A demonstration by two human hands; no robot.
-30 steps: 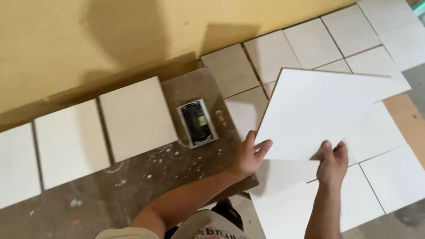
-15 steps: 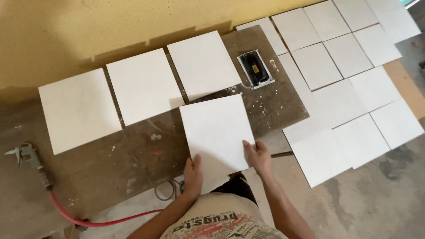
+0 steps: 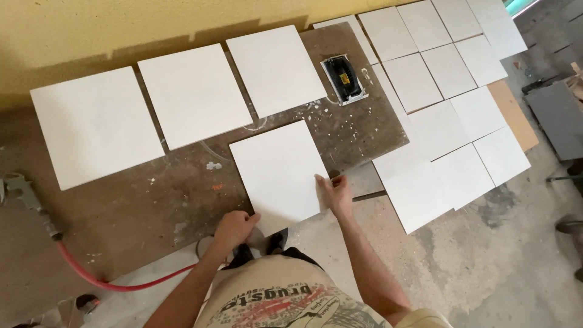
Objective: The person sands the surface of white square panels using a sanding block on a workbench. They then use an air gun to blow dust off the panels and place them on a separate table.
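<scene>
White tile held at its near edge by both hands over a stained board on the floor.

The left hand grips the near left corner of the tile, fingers curled on the edge; the right hand lies open and flat against the right edge, pressing rather than clasping. The tile rests on the board, its near edge overhanging towards the concrete. Risks, as judged: the one-sided grip may let the tile pivot and slide off the overhang, chipping a corner; grit on the board may scratch the face. Further off, a red hose trails near the feet, a trip hazard, and three tiles lie by the yellow wall, beside a small black tool.
</scene>
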